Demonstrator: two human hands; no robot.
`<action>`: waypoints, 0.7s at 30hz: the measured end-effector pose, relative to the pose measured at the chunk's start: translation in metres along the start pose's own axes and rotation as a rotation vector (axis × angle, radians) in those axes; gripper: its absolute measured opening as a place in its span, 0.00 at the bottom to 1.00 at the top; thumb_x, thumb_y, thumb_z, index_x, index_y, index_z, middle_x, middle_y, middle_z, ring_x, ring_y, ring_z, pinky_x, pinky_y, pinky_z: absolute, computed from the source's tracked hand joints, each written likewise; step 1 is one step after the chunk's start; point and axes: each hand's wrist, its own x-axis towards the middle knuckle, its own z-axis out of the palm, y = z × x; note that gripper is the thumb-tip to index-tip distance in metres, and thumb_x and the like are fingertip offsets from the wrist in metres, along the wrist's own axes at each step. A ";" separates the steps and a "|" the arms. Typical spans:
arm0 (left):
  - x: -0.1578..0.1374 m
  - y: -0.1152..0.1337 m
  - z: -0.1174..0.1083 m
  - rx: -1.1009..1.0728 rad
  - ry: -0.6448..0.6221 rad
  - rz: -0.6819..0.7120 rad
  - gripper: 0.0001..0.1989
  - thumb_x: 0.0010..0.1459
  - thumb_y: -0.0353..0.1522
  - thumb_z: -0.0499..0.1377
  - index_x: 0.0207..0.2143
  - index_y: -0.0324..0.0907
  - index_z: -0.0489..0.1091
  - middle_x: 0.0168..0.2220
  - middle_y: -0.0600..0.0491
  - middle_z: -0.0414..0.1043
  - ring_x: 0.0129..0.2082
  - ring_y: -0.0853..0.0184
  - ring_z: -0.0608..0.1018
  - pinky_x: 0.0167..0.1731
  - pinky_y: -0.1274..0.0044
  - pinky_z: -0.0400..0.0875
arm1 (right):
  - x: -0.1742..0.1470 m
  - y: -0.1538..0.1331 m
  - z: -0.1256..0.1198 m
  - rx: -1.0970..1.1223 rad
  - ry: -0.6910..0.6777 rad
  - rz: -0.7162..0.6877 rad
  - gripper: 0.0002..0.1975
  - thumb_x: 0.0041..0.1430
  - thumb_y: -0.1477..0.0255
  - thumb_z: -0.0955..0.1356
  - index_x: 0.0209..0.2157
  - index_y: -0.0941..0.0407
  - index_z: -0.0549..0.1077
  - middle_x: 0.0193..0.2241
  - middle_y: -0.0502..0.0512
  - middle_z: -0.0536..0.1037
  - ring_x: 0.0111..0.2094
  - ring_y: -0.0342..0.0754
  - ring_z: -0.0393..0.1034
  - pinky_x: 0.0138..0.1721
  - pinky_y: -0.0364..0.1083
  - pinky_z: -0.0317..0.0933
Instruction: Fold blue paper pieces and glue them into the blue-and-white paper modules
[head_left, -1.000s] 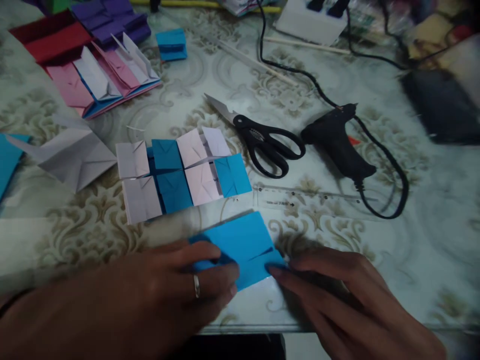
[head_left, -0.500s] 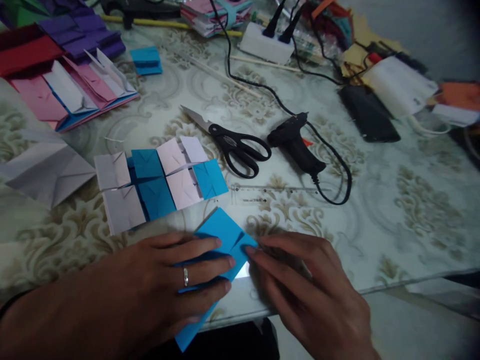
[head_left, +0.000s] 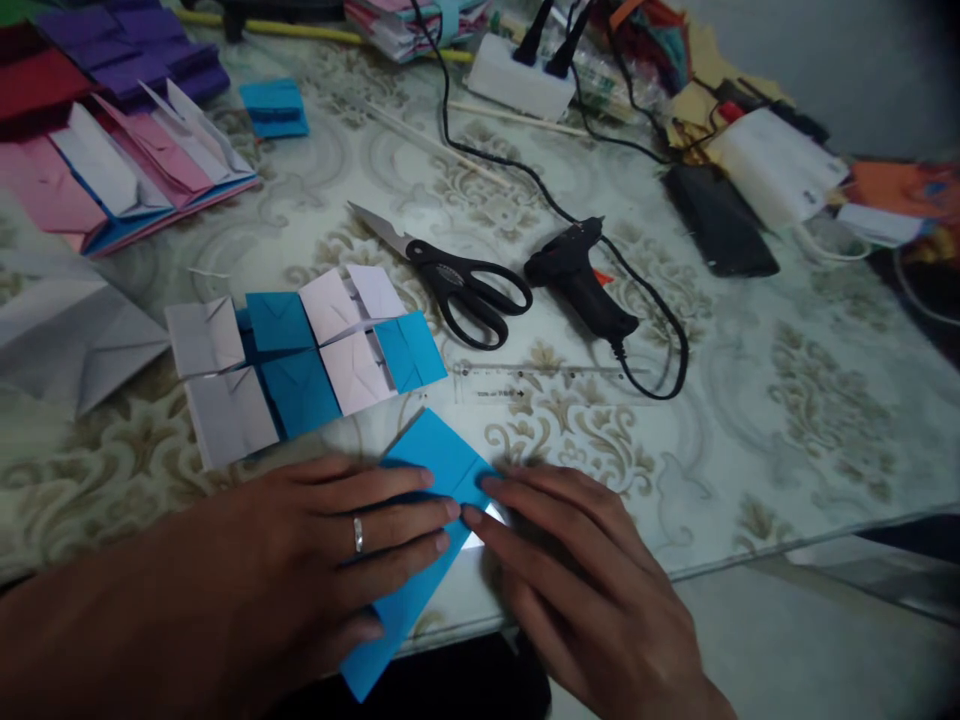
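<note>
A folded blue sheet of paper (head_left: 426, 448) lies slanted at the table's front edge, its lower corner reaching past that edge. My left hand (head_left: 352, 545), with a ring on one finger, rests on the sheet, its fingers stretched out and spread. From the other side, my right hand (head_left: 577, 570) presses its extended fingertips on the sheet's right corner, close to the left fingertips. Its thumb is hidden. Just beyond the hands is a panel of folded white and blue paper pieces (head_left: 292, 385). To its left sits a creased white paper (head_left: 67, 335).
Black-handled scissors (head_left: 450, 280), a glue gun (head_left: 581, 275) with its cord, and a clear ruler (head_left: 525, 385) lie ahead. Farther back are a white power strip (head_left: 517, 80), a black phone (head_left: 720, 220), a small blue folded piece (head_left: 274, 108) and pink-and-white folded paper (head_left: 142, 180).
The raised fold on the blue sheet now lies flatter. My right fingertips have moved left along the sheet, nearer my left hand. The whole view has shifted slightly.
</note>
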 end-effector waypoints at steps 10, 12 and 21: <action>-0.001 -0.005 0.000 -0.102 -0.055 -0.055 0.21 0.74 0.34 0.48 0.64 0.40 0.68 0.68 0.52 0.67 0.68 0.60 0.68 0.65 0.64 0.65 | -0.006 -0.011 -0.005 0.092 -0.095 -0.146 0.17 0.62 0.83 0.67 0.48 0.55 0.81 0.55 0.57 0.77 0.63 0.53 0.67 0.70 0.57 0.52; -0.002 -0.006 0.002 -0.076 -0.047 -0.069 0.21 0.72 0.34 0.53 0.65 0.40 0.68 0.68 0.50 0.67 0.68 0.59 0.67 0.66 0.64 0.65 | -0.007 -0.016 -0.003 0.149 -0.121 -0.168 0.17 0.63 0.82 0.67 0.48 0.54 0.81 0.55 0.55 0.77 0.65 0.52 0.65 0.72 0.56 0.49; -0.002 -0.006 0.003 -0.064 0.001 -0.052 0.24 0.70 0.40 0.57 0.63 0.38 0.69 0.68 0.48 0.68 0.68 0.57 0.68 0.66 0.64 0.66 | -0.007 -0.018 0.002 0.145 -0.186 -0.217 0.17 0.64 0.80 0.67 0.51 0.54 0.80 0.55 0.55 0.79 0.68 0.52 0.61 0.73 0.58 0.47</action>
